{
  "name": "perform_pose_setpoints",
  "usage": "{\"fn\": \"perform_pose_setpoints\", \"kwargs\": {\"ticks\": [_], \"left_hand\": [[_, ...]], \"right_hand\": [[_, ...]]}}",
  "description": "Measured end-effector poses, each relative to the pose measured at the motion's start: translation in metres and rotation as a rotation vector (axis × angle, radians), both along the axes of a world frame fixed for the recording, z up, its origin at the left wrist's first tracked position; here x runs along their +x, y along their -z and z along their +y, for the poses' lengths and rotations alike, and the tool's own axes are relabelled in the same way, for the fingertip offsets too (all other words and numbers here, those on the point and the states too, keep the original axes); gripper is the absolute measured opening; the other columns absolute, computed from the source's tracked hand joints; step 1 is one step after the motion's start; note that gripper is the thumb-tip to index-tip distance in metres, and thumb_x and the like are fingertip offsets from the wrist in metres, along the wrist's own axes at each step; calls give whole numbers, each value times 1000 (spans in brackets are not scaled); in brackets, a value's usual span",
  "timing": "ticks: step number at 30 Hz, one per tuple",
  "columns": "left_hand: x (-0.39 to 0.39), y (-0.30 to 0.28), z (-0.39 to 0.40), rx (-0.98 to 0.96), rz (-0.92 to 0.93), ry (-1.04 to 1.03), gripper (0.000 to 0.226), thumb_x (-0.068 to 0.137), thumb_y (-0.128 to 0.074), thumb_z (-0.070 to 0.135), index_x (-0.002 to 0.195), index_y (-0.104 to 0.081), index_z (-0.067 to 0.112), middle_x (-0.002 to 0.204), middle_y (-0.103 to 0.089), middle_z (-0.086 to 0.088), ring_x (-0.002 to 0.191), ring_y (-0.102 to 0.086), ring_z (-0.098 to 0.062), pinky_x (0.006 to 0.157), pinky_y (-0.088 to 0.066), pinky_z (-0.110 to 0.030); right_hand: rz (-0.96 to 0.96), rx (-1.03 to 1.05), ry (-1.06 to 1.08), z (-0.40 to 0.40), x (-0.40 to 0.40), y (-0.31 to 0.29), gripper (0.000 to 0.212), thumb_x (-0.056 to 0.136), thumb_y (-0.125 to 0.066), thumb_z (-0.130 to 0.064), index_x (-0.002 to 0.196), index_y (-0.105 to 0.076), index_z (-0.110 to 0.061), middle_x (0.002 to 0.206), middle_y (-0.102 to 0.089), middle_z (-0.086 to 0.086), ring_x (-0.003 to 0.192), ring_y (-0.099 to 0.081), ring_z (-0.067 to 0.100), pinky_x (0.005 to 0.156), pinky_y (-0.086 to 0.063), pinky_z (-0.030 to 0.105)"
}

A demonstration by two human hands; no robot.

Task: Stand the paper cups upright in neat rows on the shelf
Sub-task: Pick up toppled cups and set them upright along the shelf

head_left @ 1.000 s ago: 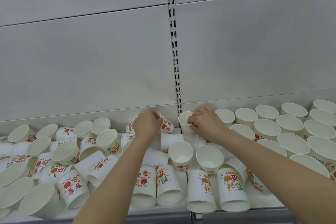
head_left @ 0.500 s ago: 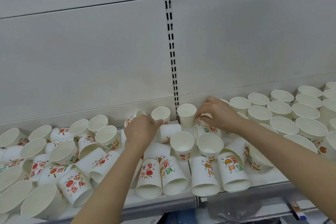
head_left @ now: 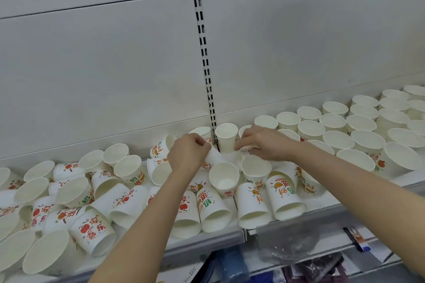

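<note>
Hands grab cups: left hand (head_left: 187,153) holds a tipped cup (head_left: 215,158), right hand (head_left: 264,142) pinches another cup (head_left: 244,147) by the standing cup (head_left: 226,136).

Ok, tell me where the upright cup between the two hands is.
In the head view the upright cup stands mid-shelf at the back wall, just right of the slotted upright, between the left hand and right hand.

Left hand (head_left: 187,155) fingertips hidden among cups, tumbled cups (head_left: 13,243) cropped at left edge, lower-shelf goods (head_left: 322,266) blurred
</note>
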State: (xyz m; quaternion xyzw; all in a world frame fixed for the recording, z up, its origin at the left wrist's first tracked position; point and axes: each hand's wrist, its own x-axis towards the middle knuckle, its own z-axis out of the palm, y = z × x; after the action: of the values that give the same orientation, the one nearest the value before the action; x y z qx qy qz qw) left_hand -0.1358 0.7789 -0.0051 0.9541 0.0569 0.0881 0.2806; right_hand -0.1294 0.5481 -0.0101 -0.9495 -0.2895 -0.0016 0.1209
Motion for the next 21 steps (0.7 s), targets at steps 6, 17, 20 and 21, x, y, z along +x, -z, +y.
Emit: {"fn": "perform_pose_setpoints", "kwargs": {"ticks": [6, 17, 20, 21], "left_hand": [[-14, 14, -2, 161, -321, 252, 12, 88, -60, 34, 85, -69, 27, 81, -69, 11, 75, -62, -12, 61, -49, -31], [-49, 21, -8, 133, -510, 279, 14, 88, -64, 41, 94, -72, 31, 96, -68, 16, 62, -59, -4, 55, -50, -28], [-72, 27, -28, 150, -662, 386, 14, 86, -67, 40, 90, -74, 28, 91, -68, 15, 62, -57, -4, 52, -47, -23], [-79, 33, -35, 155, -677, 447, 15, 86, -68, 40, 90, -74, 27, 91, -68, 14, 67, -59, -5, 54, -49, -24]], "right_hand": [[4, -257, -87, 9, 9, -6, 31, 90, -56, -10, 109, -65, -32, 119, -51, -9, 110, -46, 15, 71, -39, 29], [5, -180, -100, -7, 27, -25, 6, 81, -66, -24, 86, -67, -25, 91, -60, -9, 89, -52, 11, 71, -48, 35], [-85, -108, -92, -15, 22, -18, 4, 81, -65, -25, 84, -68, -26, 84, -61, -9, 83, -52, 12, 67, -46, 34], [-121, -110, -110, -16, 19, -11, 4, 81, -64, -24, 83, -68, -25, 84, -63, -8, 84, -53, 14, 65, -46, 34]]}}
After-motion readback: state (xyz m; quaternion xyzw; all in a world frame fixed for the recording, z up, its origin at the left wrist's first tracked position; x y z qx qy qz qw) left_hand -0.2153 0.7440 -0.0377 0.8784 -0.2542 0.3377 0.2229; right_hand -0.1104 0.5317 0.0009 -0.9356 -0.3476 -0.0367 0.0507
